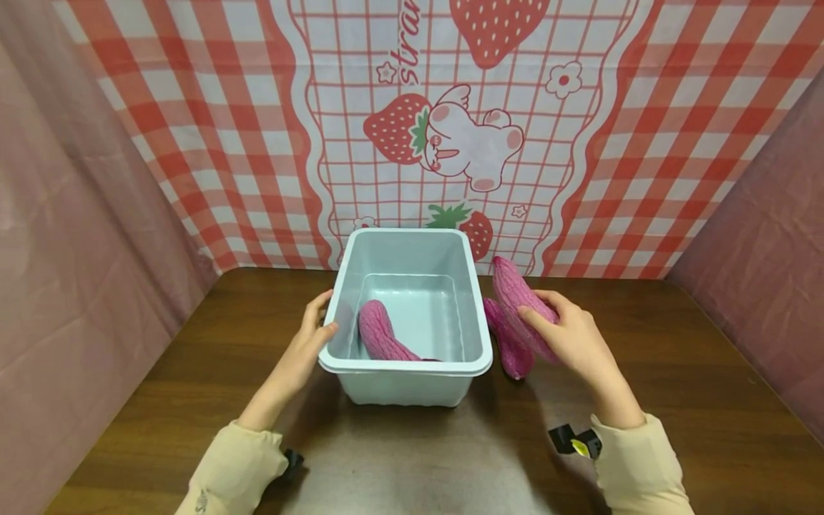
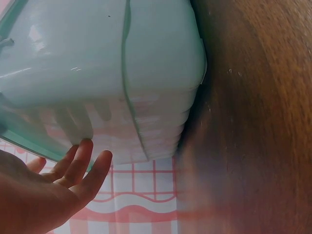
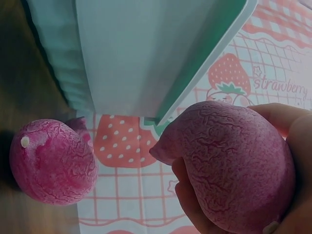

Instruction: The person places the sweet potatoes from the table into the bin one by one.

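Observation:
Raised beside the bin, a purple-pink sweet potato (image 1: pixel 515 297) with wrinkled skin is gripped by my right hand (image 1: pixel 576 336), thumb on the near side and fingers round the back. Its pointed tip (image 3: pixel 161 148) faces away from the palm. Below it a second sweet potato (image 3: pixel 53 161) lies on the table, partly covered in the head view. My left hand (image 1: pixel 305 340) holds the left rim of a pale blue-green plastic bin (image 1: pixel 405 386), thumb over the edge and fingers (image 2: pixel 80 163) against the outer wall. Inside the bin lies another sweet potato (image 1: pixel 383 332), its lower end hidden by the front rim.
The dark wooden table (image 1: pixel 193 400) carries everything. Behind it hangs a red-and-white checked cloth (image 1: pixel 244 143) with strawberry prints, close to the bin's far side. Pink curtains (image 1: pixel 84 236) flank both sides. Black wrist mounts (image 1: pixel 573 440) stick out from the cream sleeves (image 1: pixel 637 465).

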`<state>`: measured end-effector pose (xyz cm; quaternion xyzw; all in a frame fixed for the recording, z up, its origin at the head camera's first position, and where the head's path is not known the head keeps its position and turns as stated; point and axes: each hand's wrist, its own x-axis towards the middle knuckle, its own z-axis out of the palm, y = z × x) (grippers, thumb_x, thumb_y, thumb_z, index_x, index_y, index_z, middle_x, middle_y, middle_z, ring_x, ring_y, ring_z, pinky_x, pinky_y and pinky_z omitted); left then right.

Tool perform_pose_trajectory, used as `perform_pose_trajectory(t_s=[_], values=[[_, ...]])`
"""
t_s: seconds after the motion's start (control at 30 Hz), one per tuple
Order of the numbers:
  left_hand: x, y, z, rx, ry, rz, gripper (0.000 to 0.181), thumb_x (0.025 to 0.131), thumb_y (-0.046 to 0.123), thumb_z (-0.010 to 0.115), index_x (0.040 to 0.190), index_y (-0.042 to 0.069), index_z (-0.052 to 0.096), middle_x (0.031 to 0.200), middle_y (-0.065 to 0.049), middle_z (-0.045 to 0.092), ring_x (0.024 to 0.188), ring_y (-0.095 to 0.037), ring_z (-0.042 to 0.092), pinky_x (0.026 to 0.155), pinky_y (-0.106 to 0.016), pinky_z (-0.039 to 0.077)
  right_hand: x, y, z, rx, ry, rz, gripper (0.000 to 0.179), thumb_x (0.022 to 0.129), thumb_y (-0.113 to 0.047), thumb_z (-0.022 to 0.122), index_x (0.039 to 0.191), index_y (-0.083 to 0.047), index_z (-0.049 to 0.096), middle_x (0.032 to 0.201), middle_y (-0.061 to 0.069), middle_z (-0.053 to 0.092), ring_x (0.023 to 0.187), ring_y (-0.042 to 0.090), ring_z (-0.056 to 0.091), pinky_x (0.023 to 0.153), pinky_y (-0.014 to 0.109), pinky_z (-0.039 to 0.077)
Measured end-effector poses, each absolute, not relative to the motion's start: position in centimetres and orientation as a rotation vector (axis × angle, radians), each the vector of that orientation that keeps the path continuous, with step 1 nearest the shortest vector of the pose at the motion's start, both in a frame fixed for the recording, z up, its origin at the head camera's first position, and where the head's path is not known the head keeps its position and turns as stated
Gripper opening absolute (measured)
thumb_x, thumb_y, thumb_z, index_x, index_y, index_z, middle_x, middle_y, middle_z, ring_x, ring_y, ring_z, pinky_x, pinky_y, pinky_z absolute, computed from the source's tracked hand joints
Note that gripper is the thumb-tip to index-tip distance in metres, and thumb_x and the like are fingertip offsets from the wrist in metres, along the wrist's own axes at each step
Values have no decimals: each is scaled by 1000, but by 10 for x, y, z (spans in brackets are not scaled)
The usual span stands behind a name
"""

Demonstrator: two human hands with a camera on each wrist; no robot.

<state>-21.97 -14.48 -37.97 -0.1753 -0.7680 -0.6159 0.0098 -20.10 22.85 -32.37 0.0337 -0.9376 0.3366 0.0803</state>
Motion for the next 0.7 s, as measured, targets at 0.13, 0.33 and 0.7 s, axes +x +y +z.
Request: perform_pose_trajectory(t_s=[0.13,0.33,0.7], values=[[-219,-145,-379,-546,-2404,-1925,58,91,18,39,143,9,15,127,-27,32,109,-42,42,87,-47,42,-201,228,-324,114,-2801,1012,58,87,-51,50,128,-10,49,117,20,57,96,30,56,77,43,45],[-219,-145,-379,-559,-2397,-1924,57,92,18,39,143,9,15,128,-27,32,110,-41,42,87,-48,41,-202,227,-324,132,-2794,1008,57,87,-51,50,127,-12,50,117,19,58,96,29,56,77,42,44],[-219,-145,-380,-555,-2397,-1930,57,92,19,39,143,10,15,127,-27,33,110,-41,42,87,-46,42,-200,225,-324,154,-2806,1012,58,86,-52,50,129,-12,48,117,18,57,94,28,56,77,42,45]])
